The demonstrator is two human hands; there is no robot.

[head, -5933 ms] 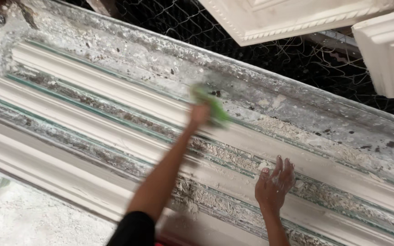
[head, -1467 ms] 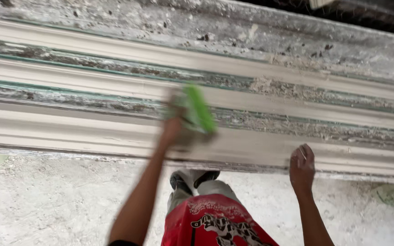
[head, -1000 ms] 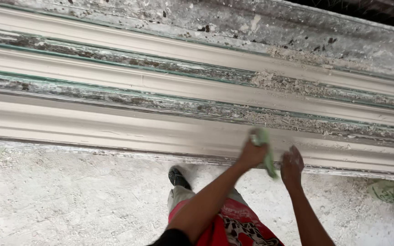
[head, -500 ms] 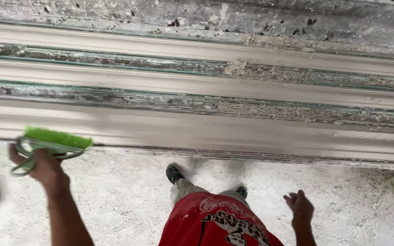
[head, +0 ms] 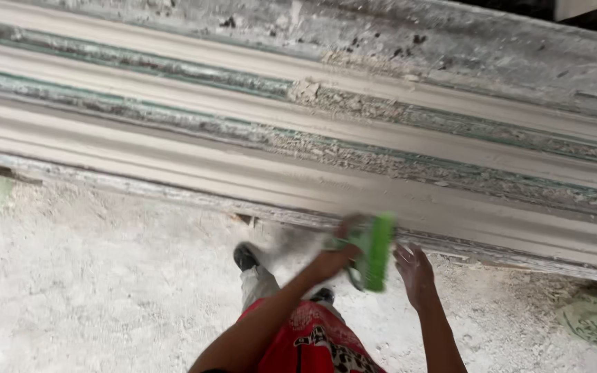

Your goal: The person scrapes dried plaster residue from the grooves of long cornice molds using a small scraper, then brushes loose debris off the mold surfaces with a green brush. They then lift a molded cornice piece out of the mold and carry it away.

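The green brush (head: pixel 373 250) has swung from far left back to the middle, by the long mould's (head: pixel 298 148) near edge.

The left hand (head: pixel 335 257) wraps tight on its handle; the right hand (head: pixel 414 271) is spread, empty, just beside. Brush gently along the grooves. Crumbly bits (head: pixel 354 107), shoes (head: pixel 246 257) and dusty floor (head: pixel 91 290) lie near.

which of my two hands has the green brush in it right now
The left hand grips the green brush by its handle; the right hand beside it is open and holds nothing.
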